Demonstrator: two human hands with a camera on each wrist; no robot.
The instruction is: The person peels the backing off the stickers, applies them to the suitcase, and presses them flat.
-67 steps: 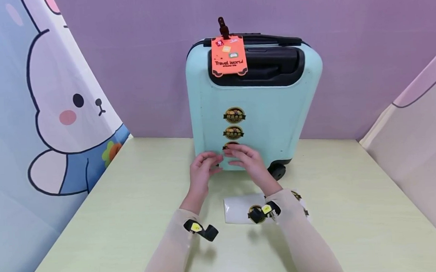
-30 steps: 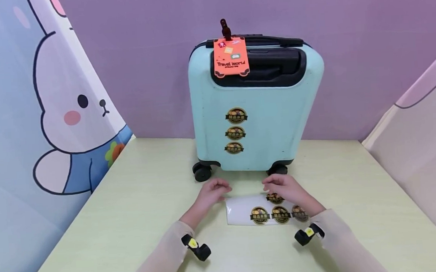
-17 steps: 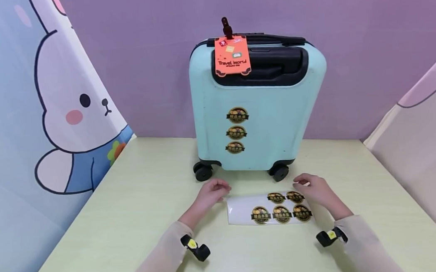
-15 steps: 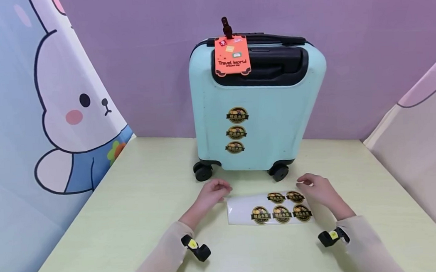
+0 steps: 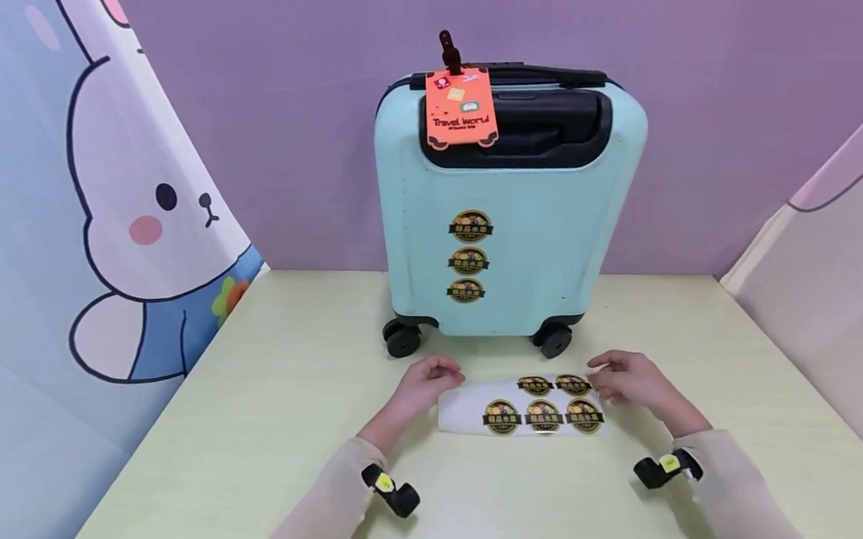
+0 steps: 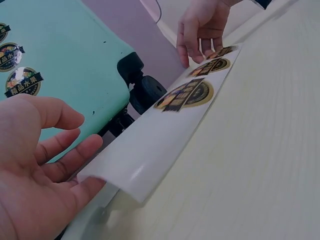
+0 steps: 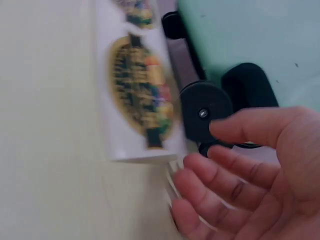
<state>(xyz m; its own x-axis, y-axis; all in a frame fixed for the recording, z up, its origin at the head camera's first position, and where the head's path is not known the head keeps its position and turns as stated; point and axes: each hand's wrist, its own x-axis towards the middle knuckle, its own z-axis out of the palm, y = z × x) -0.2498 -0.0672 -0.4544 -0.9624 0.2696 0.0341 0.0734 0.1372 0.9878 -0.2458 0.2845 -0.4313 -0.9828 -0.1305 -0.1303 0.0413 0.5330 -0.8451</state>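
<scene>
A white sticker sheet (image 5: 461, 408) lies across the table in front of a mint-green suitcase (image 5: 534, 247). Several round black-and-gold stickers (image 5: 543, 417) fill its right part. My left hand (image 5: 425, 385) is at the sheet's left end, fingers loosely bent; in the left wrist view a lower finger touches the curled-up edge, while thumb and index finger pinch nothing. At the other end is my right hand (image 5: 631, 385), its relaxed fingers (image 7: 200, 187) close beside the edge. Whether they touch it cannot be told; the sheet is blurred there. Three matching stickers (image 5: 468, 261) run down the suitcase front.
The suitcase stands on black wheels (image 5: 554, 340) just behind the sheet. An orange luggage tag (image 5: 460, 109) hangs from its top handle. A purple backdrop (image 5: 283, 147) rises behind, with a rabbit-print curtain (image 5: 140, 238) at the left. The pale table (image 5: 264, 445) extends on both sides.
Both hands came down from the suitcase's lowest sticker to the sheet, the right hand moving out to its right end. Most recently the sheet has shifted slightly left and toward the suitcase.
</scene>
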